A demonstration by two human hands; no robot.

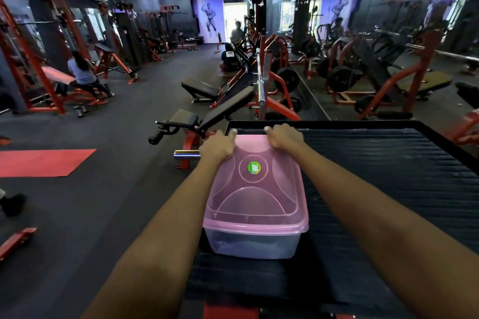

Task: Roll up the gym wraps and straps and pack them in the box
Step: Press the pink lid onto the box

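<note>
A wide gym hall fills the view, its dark floor point(124, 116) lined with red-framed machines, and a red mat point(41, 162) lies on the floor to the left. In front of the person stands a black ribbed worktop point(383, 179) with a raised rim, reaching from the lower middle to the right edge.

On the left part of this worktop, close to its left rim, sits the box point(255, 243), a clear plastic tub whose near wall shows only a dim bluish blur inside; what lies in it cannot be made out. A translucent pink lid point(256, 197) covers the box and lies flat over its rim, with a round green sticker point(254, 167) near its middle.

Both bare forearms reach forward to the far end of the lid. The left hand point(216, 147) rests on the far left corner, its grip curled with the fingers folded over the lid's edge. The right hand point(283, 136) is on the far right corner, its grip likewise bent down over the edge, knuckles up. The two hands lie near each other, apart, with the lid's far edge between them.
</note>
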